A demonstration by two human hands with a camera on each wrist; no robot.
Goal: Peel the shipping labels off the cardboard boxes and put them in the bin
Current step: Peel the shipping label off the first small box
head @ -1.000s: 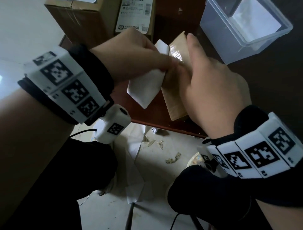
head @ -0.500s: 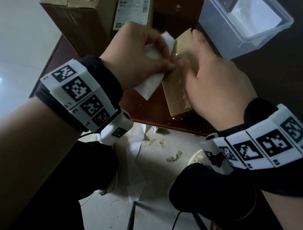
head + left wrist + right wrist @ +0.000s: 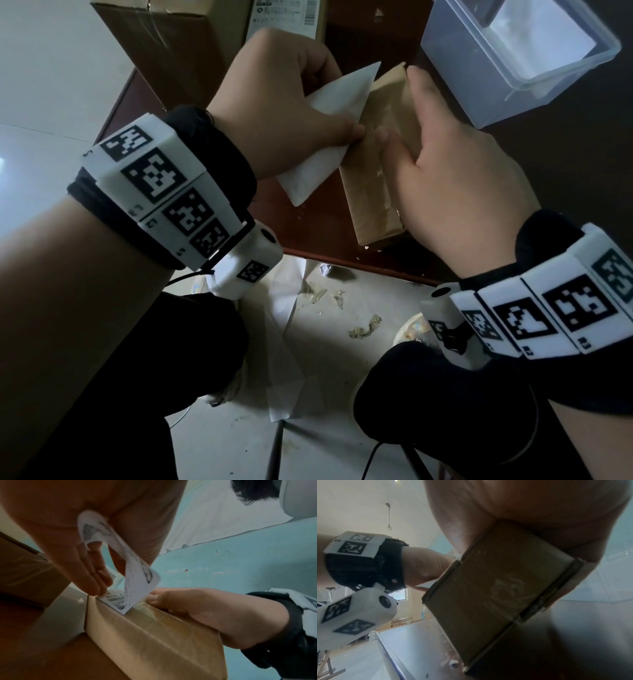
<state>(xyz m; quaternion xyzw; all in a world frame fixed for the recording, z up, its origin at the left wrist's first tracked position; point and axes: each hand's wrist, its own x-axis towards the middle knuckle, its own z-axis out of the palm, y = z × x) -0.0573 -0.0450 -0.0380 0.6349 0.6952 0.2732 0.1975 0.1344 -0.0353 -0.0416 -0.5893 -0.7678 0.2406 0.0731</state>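
A small brown cardboard box (image 3: 376, 192) stands near the front edge of the dark table (image 3: 308, 226). My right hand (image 3: 455, 178) grips it from the right side, thumb on its top; the same box (image 3: 496, 588) fills the right wrist view. A white shipping label (image 3: 329, 133) is lifted off the box's left face, and my left hand (image 3: 294, 106) pinches it. In the left wrist view the label (image 3: 135, 582) curls up from the box (image 3: 154, 639), its lower edge stuck near the top corner. The clear plastic bin (image 3: 520, 58) sits at the back right.
Two larger cardboard boxes (image 3: 178, 44) stand at the back left, one bearing a printed label (image 3: 284, 13). On the floor below the table edge lie white paper sheets (image 3: 287, 342) and small scraps (image 3: 363, 329). My dark-clad knees show at the bottom.
My left hand has pulled the label up and to the left, lifting more of it away from the box. The right hand keeps its grip on the box.
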